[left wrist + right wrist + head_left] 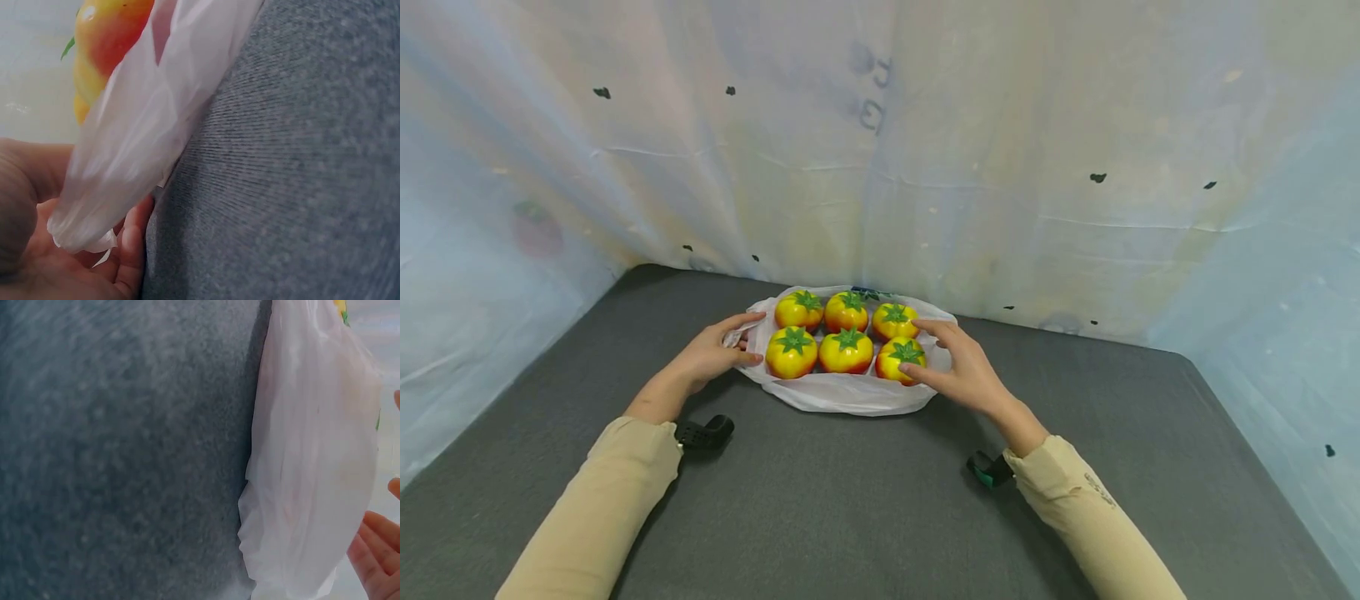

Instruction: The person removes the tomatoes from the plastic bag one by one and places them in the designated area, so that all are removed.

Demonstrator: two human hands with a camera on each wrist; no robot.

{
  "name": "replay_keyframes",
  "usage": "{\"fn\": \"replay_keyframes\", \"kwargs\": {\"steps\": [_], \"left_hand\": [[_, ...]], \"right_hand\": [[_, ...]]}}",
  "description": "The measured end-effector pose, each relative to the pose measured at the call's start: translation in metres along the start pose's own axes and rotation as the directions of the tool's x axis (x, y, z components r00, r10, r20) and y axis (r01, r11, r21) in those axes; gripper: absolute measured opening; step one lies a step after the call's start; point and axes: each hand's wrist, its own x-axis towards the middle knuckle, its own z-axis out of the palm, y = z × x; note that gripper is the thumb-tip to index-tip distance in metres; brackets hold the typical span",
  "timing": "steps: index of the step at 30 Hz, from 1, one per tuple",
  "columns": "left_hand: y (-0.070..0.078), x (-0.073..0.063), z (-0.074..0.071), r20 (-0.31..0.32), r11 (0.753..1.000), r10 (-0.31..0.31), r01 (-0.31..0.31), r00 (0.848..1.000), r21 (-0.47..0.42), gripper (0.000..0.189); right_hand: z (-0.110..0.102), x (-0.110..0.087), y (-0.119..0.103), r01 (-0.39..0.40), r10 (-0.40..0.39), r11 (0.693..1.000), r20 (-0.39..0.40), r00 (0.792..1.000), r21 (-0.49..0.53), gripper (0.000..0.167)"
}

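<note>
Several glossy yellow-and-red toy tomatoes [846, 354] with green star-shaped tops stand in two rows inside a thin white plastic bag [850, 398], its mouth spread wide. At the bag's left end, my left hand [715, 346] has its thumb and fingers around the crumpled plastic; the left wrist view shows the bag's tip [81, 219] lying in the palm. Over the right end, my right hand [966, 367] is spread, thumb overlapping the front right tomato [895, 357] and a fingertip right at the back right tomato [891, 323]. Only part of this hand [378, 556] shows in the right wrist view.
The bag lies on a dark grey cloth-covered table [850, 508], near its back edge. A pale translucent sheet [970, 167] with small dark marks hangs behind and at both sides. Black straps [703, 433] sit at both wrists, beside beige sleeves [602, 508].
</note>
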Motion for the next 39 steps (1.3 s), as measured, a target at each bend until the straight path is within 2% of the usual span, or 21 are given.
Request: {"fn": "replay_keyframes", "kwargs": {"steps": [7,14,25,29,35,39], "left_hand": [[-0.002,-0.002,-0.001,0.016,1.0,0.006,-0.006,1.0,-0.017,0.079],[-0.004,0.0,0.002,0.009,1.0,-0.008,0.008,1.0,-0.018,0.078],[-0.006,-0.001,0.0,0.02,1.0,0.0,0.0,1.0,-0.003,0.078],[-0.005,-0.002,0.0,0.017,1.0,-0.006,0.006,1.0,-0.008,0.079],[-0.004,-0.002,0.001,0.021,1.0,-0.014,0.014,1.0,-0.007,0.079],[-0.004,-0.002,0.001,0.026,1.0,-0.01,0.01,1.0,-0.003,0.079]], "right_hand": [[0.005,0.002,0.0,-0.032,0.033,0.999,0.052,0.998,-0.017,0.067],[0.01,0.002,0.004,0.015,-0.013,1.0,0.068,0.998,-0.026,0.064],[0.014,0.003,0.006,0.037,-0.037,0.999,0.063,0.997,-0.004,0.06],[0.012,0.002,0.004,0.021,-0.021,1.0,0.056,0.998,-0.005,0.061],[0.008,0.003,0.001,-0.053,0.053,0.999,0.021,0.998,-0.003,0.063],[0.003,0.006,-0.001,-0.066,0.065,0.998,-0.008,0.998,-0.01,0.063]]}}
